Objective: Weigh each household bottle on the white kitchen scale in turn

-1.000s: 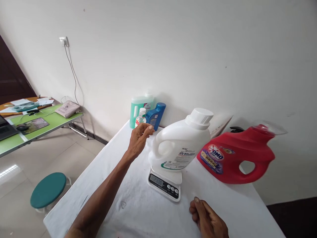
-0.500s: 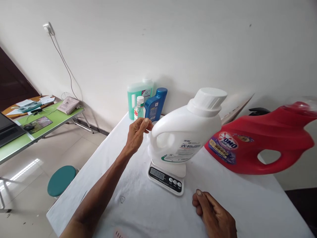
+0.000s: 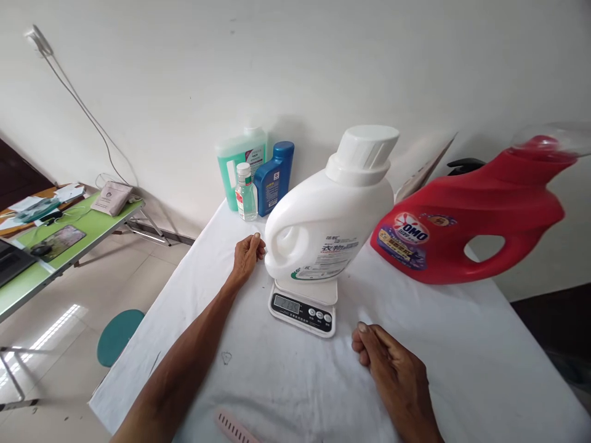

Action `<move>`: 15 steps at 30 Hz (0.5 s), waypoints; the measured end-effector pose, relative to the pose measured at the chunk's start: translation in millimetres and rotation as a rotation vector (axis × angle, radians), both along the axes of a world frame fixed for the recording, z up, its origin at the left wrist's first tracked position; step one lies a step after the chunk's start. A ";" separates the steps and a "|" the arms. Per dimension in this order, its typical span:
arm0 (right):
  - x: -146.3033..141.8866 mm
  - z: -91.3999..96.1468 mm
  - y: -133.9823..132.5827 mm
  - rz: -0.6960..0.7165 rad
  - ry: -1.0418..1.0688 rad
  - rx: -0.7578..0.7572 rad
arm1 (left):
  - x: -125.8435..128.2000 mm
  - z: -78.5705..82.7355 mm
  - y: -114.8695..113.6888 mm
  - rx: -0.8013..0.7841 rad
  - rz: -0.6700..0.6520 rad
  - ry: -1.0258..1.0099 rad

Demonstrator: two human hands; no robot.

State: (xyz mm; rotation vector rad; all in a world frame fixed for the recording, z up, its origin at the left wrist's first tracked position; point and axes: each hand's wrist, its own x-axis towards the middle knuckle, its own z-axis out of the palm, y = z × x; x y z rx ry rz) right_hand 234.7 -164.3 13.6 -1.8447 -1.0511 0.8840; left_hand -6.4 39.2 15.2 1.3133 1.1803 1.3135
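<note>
White jug: standing on the platform of the scale, handle toward the left hand; the jug has its white cap on.
Scale display: lit with digits, too small to read for certain; three round buttons sit beside the display.
Left hand: just beside the jug's lower handle end, fingers curled in and thumb laid along them, nothing seen in its grasp; whether the hand touches the jug, I cannot tell.
Right hand: near the scale's front right corner, loosely closed with the thumb over the bent fingers; no object shows in this hand.
Red jug: to the right of the white one, OMO label facing out, clear plastic over the neck of the red jug.
Back of the counter: a green jug, a small clear bottle and a blue bottle, grouped close together.
Counter: white cloth covers the counter; a pink strip lies at the near edge.
Floor: a teal stool stands left of the counter.
</note>
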 end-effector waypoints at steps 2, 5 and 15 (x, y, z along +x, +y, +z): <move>-0.4 0.2 0.2 -0.003 0.015 0.009 | 1.1 -0.3 -0.3 -0.004 -0.004 0.017; -0.6 -1.0 0.7 0.001 0.031 0.030 | 1.8 -1.9 -0.2 -0.022 -0.006 0.009; 5.8 -10.6 0.7 0.023 -0.012 -0.014 | 8.8 100.5 -35.8 0.233 -0.127 -0.027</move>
